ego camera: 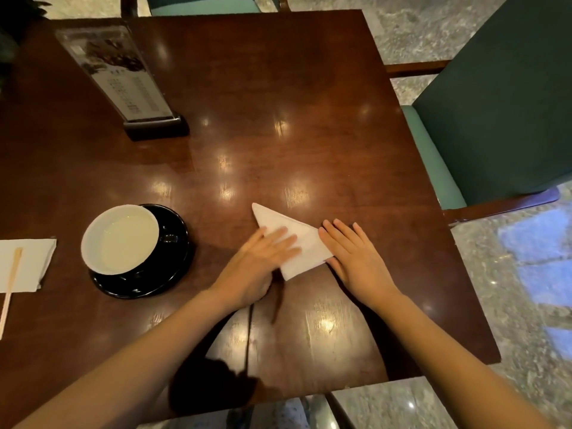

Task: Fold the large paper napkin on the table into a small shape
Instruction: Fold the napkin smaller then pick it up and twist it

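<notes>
The paper napkin point(298, 243) lies flat on the dark polished bench point(278, 134), near the person's edge and a little right of centre; it is already folded to a white triangle, one point reaching away to the upper left and a broader end nearer the body. The left hand point(263, 261) rests on its left half, fingers point(286, 241) extended flat and close together, pressing down and gripping nothing; the right hand point(353, 255) lies palm down at the right corner, its fingers point(328, 239) also flat, touching or just overlapping the paper's edge, holding nothing either. The napkin looks very light, thin and soft; it should crease under a firm stroke but would likely tear if dragged hard, and may skate on so glossy a surface; so one flat palm should pin it while the other lifts a free corner between thumb and fingertip, not the folded edge. The shape is still fairly large, so I judge more folds are needed. To the left, well apart, stands a white cup point(120, 239) on a black saucer point(161, 274); further left a second napkin point(31, 261) with a wooden stirrer point(10, 283); a menu stand point(123, 78) sits at the far left.
</notes>
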